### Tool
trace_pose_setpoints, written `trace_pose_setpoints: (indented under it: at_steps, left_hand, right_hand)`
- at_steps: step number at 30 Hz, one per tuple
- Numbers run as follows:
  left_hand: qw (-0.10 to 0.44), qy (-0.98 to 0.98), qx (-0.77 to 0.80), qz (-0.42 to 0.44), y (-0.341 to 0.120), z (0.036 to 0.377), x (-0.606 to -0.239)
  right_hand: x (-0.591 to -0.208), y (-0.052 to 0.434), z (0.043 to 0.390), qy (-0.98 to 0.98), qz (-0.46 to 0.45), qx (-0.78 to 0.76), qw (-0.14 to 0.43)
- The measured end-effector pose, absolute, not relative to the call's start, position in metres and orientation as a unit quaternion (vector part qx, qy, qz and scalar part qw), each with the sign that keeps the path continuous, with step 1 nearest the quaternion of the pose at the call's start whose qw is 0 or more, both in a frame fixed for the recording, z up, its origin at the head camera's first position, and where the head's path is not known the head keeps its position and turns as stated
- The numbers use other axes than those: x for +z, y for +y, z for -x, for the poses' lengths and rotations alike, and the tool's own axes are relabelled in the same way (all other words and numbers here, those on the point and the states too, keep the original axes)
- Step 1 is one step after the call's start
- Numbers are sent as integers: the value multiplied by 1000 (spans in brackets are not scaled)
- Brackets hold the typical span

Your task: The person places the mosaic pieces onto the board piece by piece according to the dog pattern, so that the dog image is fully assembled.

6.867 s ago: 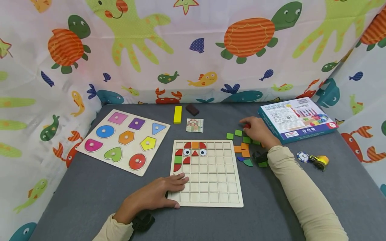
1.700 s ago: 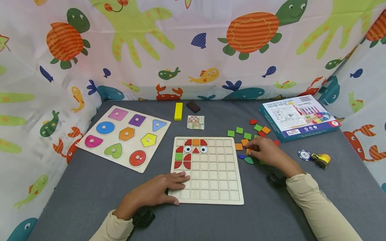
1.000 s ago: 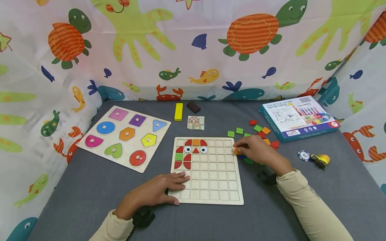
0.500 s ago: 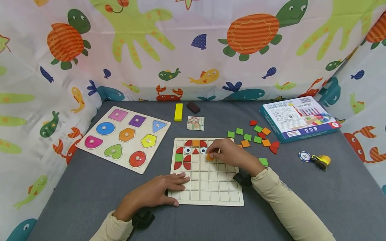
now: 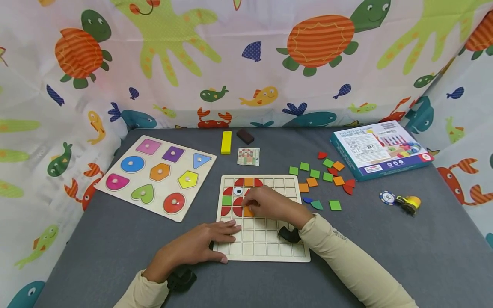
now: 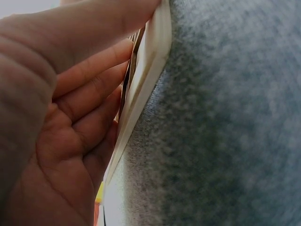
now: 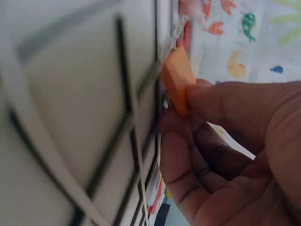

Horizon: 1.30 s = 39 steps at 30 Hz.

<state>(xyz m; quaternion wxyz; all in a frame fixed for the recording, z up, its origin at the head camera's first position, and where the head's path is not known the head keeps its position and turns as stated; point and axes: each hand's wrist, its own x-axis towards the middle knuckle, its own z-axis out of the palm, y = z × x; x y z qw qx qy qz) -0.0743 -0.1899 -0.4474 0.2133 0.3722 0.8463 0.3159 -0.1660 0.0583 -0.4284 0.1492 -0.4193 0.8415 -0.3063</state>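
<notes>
A wooden grid board (image 5: pixel 269 252) lies on the table with red, green and orange pieces and a round eye piece in its upper left squares. My right hand (image 5: pixel 271 205) pinches an orange square tile (image 5: pixel 248 211) between thumb and fingers over the fourth row, beside a red quarter-round piece (image 5: pixel 237 211). In the right wrist view the orange tile (image 7: pixel 178 80) stands tilted against the board's grid. My left hand (image 5: pixel 204 244) rests on the board's lower left edge, fingers stretched out on top. The left wrist view shows the thumb at the board's edge (image 6: pixel 146 70).
Loose green, orange, red and blue pieces (image 5: pixel 314 173) lie right of the board. A shape puzzle (image 5: pixel 185 158) is at left. Behind are a pattern card (image 5: pixel 248 156), a yellow block (image 5: pixel 226 142) and a dark block (image 5: pixel 245 137). A box (image 5: pixel 381 147) and small toy (image 5: pixel 409 206) are at right.
My right hand has picked up an orange tile from the loose pieces and carried it left over the board. A red piece joined the board earlier. The left hand stays put.
</notes>
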Motion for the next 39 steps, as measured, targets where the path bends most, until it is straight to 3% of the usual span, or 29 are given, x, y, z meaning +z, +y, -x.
trace_pose_setpoints:
  at_steps: [15, 28, 39]
  left_hand:
    - [214, 845, 318, -372, -190, 74, -447]
    - [222, 847, 322, -361, -189, 74, -448]
    - [220, 849, 319, -360, -189, 73, -447]
  right_hand:
    - [-427, 67, 164, 863, 385, -291, 148]
    - [-418, 143, 187, 902, 277, -313, 104]
    - [-423, 217, 176, 932, 210, -289, 64]
